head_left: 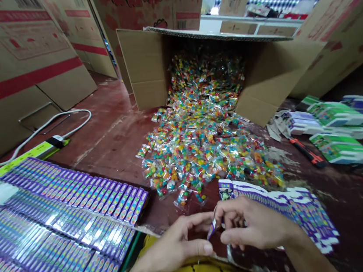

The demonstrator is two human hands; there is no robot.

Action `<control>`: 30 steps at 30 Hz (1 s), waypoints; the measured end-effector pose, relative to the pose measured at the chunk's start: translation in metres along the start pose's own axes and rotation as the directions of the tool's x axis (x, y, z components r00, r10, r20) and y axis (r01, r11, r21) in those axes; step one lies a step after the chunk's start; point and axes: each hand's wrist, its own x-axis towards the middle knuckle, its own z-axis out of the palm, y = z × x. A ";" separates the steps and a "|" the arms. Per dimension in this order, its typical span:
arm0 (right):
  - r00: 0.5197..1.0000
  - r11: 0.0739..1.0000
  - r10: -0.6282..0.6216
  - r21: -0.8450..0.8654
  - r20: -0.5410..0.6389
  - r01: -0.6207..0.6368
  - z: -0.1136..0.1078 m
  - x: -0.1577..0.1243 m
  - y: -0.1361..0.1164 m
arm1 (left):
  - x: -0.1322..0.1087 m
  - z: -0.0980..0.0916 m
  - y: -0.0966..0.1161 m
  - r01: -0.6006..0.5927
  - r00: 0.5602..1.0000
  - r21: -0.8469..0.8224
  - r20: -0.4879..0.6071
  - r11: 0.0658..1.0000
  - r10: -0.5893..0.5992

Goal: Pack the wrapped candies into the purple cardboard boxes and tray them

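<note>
A small purple candy carton [212,229], seen nearly edge-on, is between my two hands low in the middle. My left hand [181,242] has it between thumb and fingers. From the other side my right hand [256,224] meets the carton with curled fingers; its exact grip is partly hidden. Right beside that hand, flat purple cartons [276,204] lie in an overlapping row. Just beyond my hands spreads a heap of clear packets of coloured candies [198,138], spilling out of a cardboard box [146,65] lying on its side.
Filled purple boxes [69,224] stand in tight rows at left, near a yellow-green power strip [34,155] with a white cable [82,110]. Green cartons [341,143] and an orange-black cutter [307,152] lie at right. Large cardboard boxes [22,54] stand behind on the red-brown surface [101,132].
</note>
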 end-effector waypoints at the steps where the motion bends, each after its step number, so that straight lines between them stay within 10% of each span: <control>1: 1.000 0.998 -0.002 -0.063 0.022 0.004 -0.001 0.000 -0.001 | -0.002 0.001 0.001 0.005 1.000 0.014 -0.002 1.000 -0.005; 7: 0.999 0.996 0.025 0.091 0.021 -0.027 0.014 0.007 0.004 | -0.007 -0.005 -0.004 -0.026 0.989 0.098 -0.144 0.995 0.040; 11: 0.915 0.945 0.062 0.318 -0.398 0.074 0.031 0.017 0.015 | -0.003 -0.009 -0.013 -0.089 0.928 0.065 -0.356 0.994 0.107; 15: 0.753 0.987 -0.093 0.040 -0.652 0.157 0.054 0.031 0.023 | 0.003 -0.006 -0.020 -0.124 0.801 0.075 -0.581 0.989 0.144; 21: 0.687 0.971 -0.120 0.058 -0.716 0.230 0.079 0.047 0.033 | 0.004 -0.006 -0.036 -0.265 0.534 0.285 -0.753 0.921 0.386; 23: 0.682 0.952 -0.135 0.096 -0.719 0.290 0.082 0.049 0.038 | 0.000 -0.009 -0.040 -0.255 0.547 0.341 -0.721 0.905 0.425; 30: 0.611 0.957 -0.272 -0.139 -0.744 0.256 0.081 0.051 0.043 | -0.012 -0.015 -0.028 -0.112 0.793 0.353 -0.532 0.929 0.297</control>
